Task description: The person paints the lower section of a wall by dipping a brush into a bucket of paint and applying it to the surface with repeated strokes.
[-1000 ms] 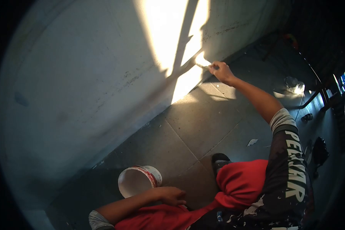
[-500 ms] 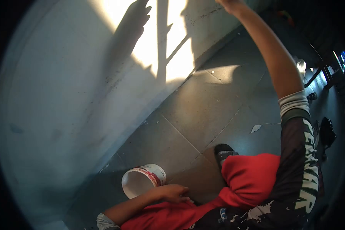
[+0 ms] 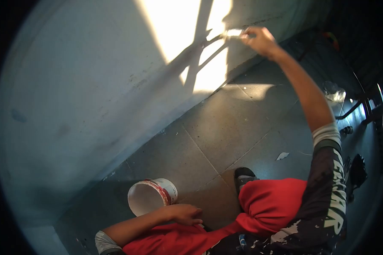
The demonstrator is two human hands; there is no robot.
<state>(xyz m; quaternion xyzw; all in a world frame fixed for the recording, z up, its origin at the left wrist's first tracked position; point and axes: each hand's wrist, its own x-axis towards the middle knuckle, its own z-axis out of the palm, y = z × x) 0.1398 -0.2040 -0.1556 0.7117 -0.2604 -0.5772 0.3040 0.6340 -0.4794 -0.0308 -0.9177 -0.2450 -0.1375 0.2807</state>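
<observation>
My right hand (image 3: 259,41) is stretched out to the wall (image 3: 110,85). Its fingers are closed on a small pale tool (image 3: 234,32), brightly sunlit and too blurred to name exactly; its far end is at or very near the wall surface. My left hand (image 3: 184,213) lies over my red-trousered leg (image 3: 270,199), fingers loosely extended, with no held object visible. Close beside that hand, a white bucket (image 3: 168,190) with red stains round its rim is tilted, its mouth facing left.
Grey floor tiles (image 3: 225,123) run along the wall's foot. A pale scrap (image 3: 282,156) lies on them. To the right are a clear plastic item (image 3: 335,92), a dark object (image 3: 358,170) and dark furniture legs (image 3: 353,108). Sunlight and shadows cross the wall.
My right hand has come down from the top edge into fuller view, showing the pale tool. Its shadow on the wall has shifted. My left hand stays by the bucket; the view has tilted slightly.
</observation>
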